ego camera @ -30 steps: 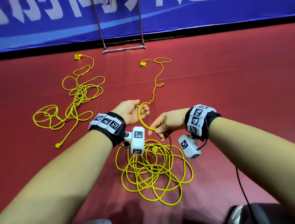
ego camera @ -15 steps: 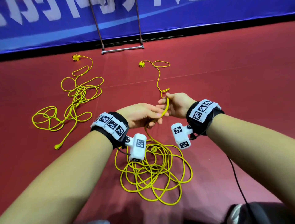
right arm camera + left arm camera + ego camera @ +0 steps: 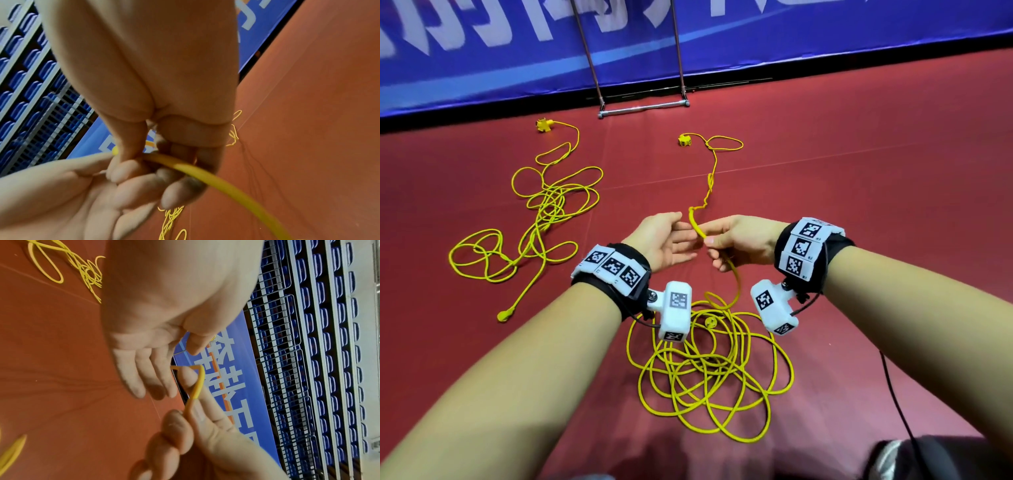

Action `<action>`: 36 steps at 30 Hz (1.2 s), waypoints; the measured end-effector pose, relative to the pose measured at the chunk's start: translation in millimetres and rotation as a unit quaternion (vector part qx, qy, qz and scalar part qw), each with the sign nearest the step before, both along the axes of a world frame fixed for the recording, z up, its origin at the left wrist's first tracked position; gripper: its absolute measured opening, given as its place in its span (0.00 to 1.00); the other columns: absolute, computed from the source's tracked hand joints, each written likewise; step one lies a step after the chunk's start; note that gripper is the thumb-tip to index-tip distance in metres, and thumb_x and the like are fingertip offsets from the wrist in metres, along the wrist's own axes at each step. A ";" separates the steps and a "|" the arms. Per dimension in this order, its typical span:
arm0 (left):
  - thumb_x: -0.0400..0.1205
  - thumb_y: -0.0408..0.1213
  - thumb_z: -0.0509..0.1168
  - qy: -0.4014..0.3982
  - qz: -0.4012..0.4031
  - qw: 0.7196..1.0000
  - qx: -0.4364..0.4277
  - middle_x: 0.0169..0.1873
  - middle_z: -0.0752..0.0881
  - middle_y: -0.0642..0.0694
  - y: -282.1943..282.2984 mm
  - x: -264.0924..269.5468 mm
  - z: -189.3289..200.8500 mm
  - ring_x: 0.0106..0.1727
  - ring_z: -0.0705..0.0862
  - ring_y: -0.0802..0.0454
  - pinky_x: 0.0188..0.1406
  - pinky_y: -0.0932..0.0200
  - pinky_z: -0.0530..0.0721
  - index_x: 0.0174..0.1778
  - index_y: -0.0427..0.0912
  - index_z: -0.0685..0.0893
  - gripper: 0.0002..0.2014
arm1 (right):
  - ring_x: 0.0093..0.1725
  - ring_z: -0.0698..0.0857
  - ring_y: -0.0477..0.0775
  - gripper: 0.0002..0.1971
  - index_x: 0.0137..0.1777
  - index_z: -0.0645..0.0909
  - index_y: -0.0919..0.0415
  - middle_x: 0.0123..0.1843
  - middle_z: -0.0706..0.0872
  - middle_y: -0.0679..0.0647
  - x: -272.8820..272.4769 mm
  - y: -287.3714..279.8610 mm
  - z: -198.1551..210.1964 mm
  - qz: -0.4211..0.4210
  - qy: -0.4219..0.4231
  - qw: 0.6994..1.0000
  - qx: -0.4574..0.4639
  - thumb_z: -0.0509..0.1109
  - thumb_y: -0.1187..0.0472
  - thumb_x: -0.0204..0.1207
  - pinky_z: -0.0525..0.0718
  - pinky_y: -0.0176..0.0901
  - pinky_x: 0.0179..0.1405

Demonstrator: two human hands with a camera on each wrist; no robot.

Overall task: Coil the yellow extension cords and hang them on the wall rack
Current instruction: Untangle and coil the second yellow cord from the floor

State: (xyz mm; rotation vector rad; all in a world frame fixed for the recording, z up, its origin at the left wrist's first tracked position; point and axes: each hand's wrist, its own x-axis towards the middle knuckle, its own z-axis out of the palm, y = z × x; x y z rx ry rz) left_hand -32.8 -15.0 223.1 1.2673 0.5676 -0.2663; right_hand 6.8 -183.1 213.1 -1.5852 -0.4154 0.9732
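Right hand point(image 3: 739, 240) pinches the near yellow extension cord point(image 3: 736, 281) above its loose pile on the red floor point(image 3: 859, 205); left hand point(image 3: 664, 240) lies open beside it, fingers relaxed. Risk: kinks further along may snag, tangling the loops. Second cord point(image 3: 544, 212) lies untouched towards the floor's left.

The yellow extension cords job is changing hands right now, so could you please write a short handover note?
Right hand pinches the near cord.
Left hand is open, its fingers beside the same cord.
That cord's gathered loops lie loose on the red floor; its far end is stretched out towards the rack.
The second cord lies tangled to the left, untouched.
Done: nothing is hung.
Left: coil both cords, hang them.
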 end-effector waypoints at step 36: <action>0.83 0.23 0.62 -0.054 -0.368 0.911 0.178 0.44 0.90 0.43 -30.8 -20.6 7.5 0.38 0.88 0.49 0.39 0.59 0.83 0.52 0.38 0.87 0.10 | 0.29 0.84 0.50 0.08 0.51 0.75 0.58 0.29 0.80 0.51 23.1 -14.4 -4.4 -0.283 0.119 0.951 0.036 0.56 0.66 0.88 0.81 0.42 0.30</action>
